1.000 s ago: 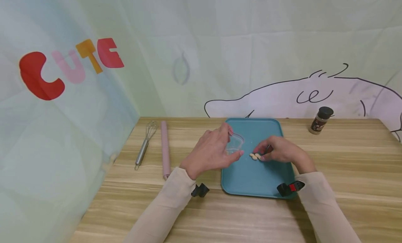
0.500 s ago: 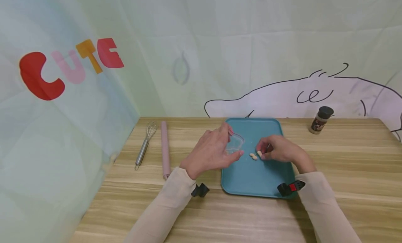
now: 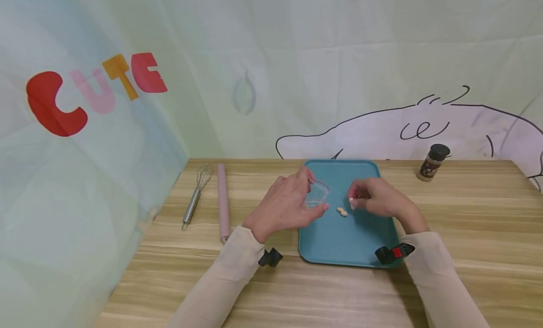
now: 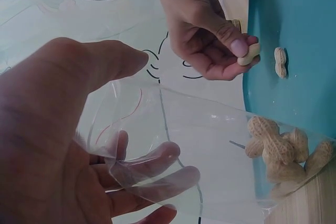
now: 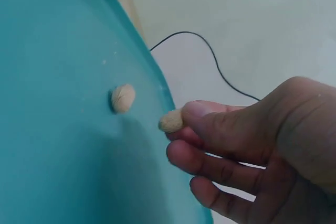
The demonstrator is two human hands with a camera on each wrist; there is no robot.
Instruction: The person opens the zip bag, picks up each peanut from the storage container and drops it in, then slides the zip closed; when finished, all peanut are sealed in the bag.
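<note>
My left hand point(image 3: 286, 200) holds a clear zip bag point(image 3: 319, 193) at its mouth, thumb and fingers spread wide apart at the opening. Several peanuts in their shells point(image 4: 278, 148) lie at the bottom of the bag in the left wrist view. My right hand point(image 3: 375, 196) pinches one peanut point(image 5: 171, 121) between thumb and fingertips, over the right side of the blue tray point(image 3: 352, 243). A single peanut point(image 3: 342, 211) rests on the tray between the two hands.
A whisk point(image 3: 198, 191) and a pink rod point(image 3: 223, 200) lie on the wooden table left of the tray. At the back right stands a black-capped seasoning jar point(image 3: 431, 164). A printed curtain point(image 3: 271, 83) hangs behind the table.
My right hand has picked one peanut off the tray, drawn it away from the other peanut and lifted it slightly. The left hand and the bag have stayed in place.
</note>
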